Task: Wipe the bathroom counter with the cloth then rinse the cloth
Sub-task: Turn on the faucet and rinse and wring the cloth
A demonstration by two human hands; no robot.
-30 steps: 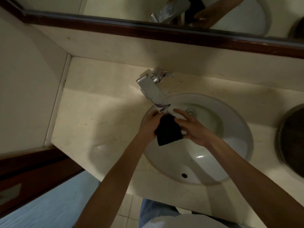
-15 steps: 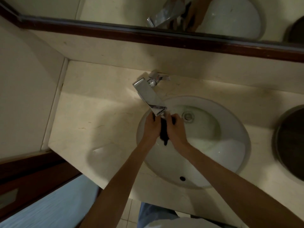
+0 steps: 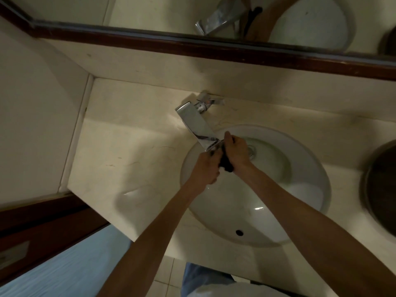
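Two hands, left hand and right hand, now clamp the once-spread cloth bunched beneath the faucet, frame centre: rinsing under way.

Faucet spout overhangs sink rim, crowding both hands beneath; counter left lies bare, dark round bowl blocks right.
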